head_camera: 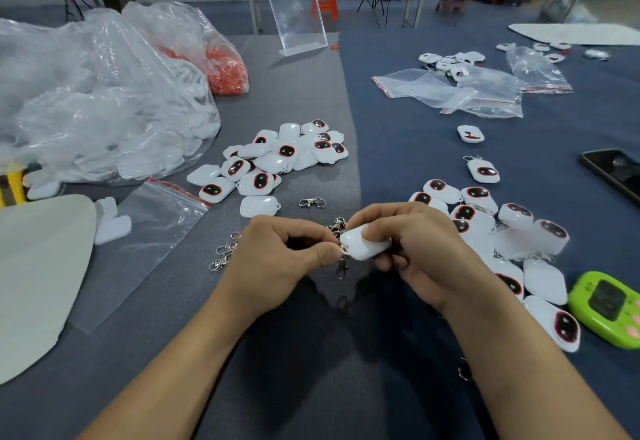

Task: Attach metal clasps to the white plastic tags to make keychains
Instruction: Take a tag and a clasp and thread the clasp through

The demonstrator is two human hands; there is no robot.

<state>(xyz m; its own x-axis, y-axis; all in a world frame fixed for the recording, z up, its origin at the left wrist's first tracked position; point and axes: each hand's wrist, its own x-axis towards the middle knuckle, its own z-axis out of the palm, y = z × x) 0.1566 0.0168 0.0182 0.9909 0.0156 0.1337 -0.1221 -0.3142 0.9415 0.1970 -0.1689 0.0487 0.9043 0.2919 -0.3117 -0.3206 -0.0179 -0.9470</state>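
Observation:
My right hand [412, 249] grips a white plastic tag [363, 244] above the table's middle, its plain back facing up. My left hand [284, 256] pinches a metal clasp [343, 263] at the tag's left corner, and the clasp's hook hangs down below my fingers. A pile of white tags [273, 159] with dark, red-rimmed faces lies behind my hands. Loose clasps [225, 254] lie left of my left hand, one more clasp [311, 202] just behind it. Tags with clasps on them [485, 217] are heaped to the right.
A big clear bag of white parts [97, 103] and a bag of orange pieces [225, 68] fill the back left. Empty zip bags [450, 93] lie at the back right. A green gadget [606, 308] and a phone [613, 169] sit at the right edge. An acrylic stand [298, 13] is behind.

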